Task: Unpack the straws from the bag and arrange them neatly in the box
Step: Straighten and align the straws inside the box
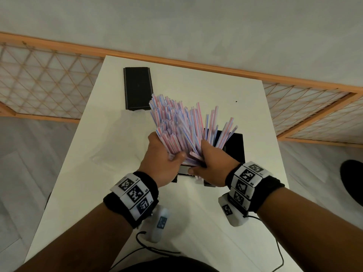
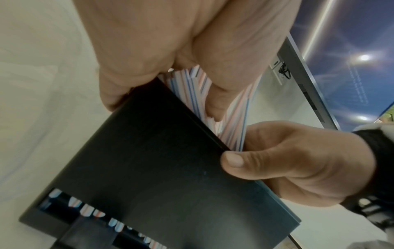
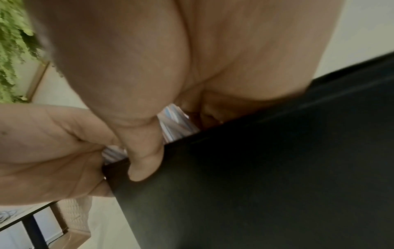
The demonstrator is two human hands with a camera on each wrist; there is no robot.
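A thick bundle of red, white and blue striped straws (image 1: 176,124) fans upward over the middle of the white table (image 1: 196,222). My left hand (image 1: 165,160) grips the bundle's lower left side and my right hand (image 1: 208,165) grips its lower right. The lower ends go down into an open black box (image 1: 234,148) beneath my hands. In the left wrist view the straws (image 2: 192,87) enter the box (image 2: 160,168) between my left palm (image 2: 170,42) and my right hand (image 2: 298,160). The right wrist view shows the box (image 3: 255,185), the straws (image 3: 177,121) and my right hand (image 3: 149,67).
A flat black lid (image 1: 137,88) lies at the table's far left. A wooden lattice screen (image 1: 49,83) runs behind the table. A dark shoe (image 1: 351,179) is on the floor at the right. Black cables (image 1: 149,250) trail near the front edge.
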